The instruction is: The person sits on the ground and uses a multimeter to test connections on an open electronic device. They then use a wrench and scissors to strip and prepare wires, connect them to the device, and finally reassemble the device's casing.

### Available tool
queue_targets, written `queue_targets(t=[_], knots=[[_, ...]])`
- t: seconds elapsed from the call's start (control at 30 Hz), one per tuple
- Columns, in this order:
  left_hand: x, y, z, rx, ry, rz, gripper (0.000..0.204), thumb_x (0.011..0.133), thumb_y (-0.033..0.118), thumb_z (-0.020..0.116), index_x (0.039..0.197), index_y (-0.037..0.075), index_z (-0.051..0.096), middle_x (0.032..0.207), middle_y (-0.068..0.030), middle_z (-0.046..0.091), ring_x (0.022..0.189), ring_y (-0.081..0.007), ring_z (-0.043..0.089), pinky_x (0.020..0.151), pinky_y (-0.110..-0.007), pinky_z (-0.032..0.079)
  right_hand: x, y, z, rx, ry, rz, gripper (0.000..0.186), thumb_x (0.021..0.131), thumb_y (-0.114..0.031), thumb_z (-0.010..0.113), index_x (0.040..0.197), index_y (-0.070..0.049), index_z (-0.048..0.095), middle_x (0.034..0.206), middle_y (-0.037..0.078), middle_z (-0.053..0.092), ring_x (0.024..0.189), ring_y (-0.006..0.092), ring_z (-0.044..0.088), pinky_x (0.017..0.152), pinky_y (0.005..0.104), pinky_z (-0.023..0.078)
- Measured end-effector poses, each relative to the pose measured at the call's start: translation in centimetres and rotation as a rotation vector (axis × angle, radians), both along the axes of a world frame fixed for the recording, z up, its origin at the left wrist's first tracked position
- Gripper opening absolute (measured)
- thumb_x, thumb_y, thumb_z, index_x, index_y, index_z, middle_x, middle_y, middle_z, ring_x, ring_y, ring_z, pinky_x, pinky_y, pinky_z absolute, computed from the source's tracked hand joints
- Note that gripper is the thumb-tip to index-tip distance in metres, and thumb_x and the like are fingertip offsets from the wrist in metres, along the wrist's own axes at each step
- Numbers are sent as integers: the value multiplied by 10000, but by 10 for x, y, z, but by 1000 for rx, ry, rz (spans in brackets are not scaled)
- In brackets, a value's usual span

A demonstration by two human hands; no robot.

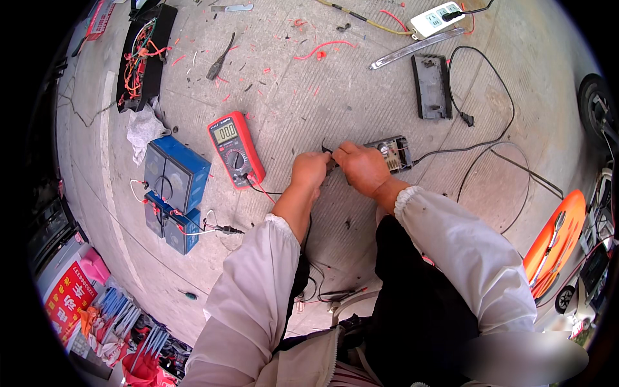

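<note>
Hands pinch thin black probe lead: left hand (309, 169), right hand (361, 166) (beside boxy grey charger (391, 153)).

a grey concrete floor (309, 97) with fine grooves fills the frame in daylight, littered with red wire scraps. a raised concrete curb (106, 161) runs down the left side, and a dark wheel (596, 106) shows at the right edge.
</note>
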State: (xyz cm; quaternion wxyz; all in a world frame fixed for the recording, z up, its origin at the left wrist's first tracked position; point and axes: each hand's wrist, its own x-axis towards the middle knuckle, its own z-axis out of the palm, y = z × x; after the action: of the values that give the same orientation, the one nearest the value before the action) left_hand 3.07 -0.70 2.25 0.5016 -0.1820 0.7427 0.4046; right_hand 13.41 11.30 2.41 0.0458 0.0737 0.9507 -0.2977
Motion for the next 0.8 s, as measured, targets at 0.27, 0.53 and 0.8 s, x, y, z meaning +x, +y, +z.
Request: queue_targets(t=[0.27, 0.53, 0.8], knots=[[5, -7, -8, 3, 130, -86, 205, 911, 182, 635, 750, 55, 648, 713, -7, 572, 622, -121, 470, 532, -329, 352, -5, 8, -5, 41, 181, 69, 154, 775, -103, 614, 928, -83, 615, 935, 66, 546, 927, 254, 583, 820, 364, 502], [13, -13, -9, -86, 492, -433, 144, 891, 133, 641, 891, 2, 700, 750, -71, 623, 723, -189, 614, 637, -325, 471, -4, 12, -12, 46, 121, 75, 135, 803, -103, 596, 929, -54, 602, 961, 94, 537, 980, 279, 565, 890, 385, 483], [38, -10, 0, 72, 936, -477, 105, 841, 50, 709, 910, -29, 719, 971, -183, 634, 828, -295, 674, 737, -380, 532, 0, 14, -6, -22, 80, 9, 141, 803, -101, 624, 933, -48, 614, 996, 102, 559, 1039, 289, 564, 953, 394, 467]])
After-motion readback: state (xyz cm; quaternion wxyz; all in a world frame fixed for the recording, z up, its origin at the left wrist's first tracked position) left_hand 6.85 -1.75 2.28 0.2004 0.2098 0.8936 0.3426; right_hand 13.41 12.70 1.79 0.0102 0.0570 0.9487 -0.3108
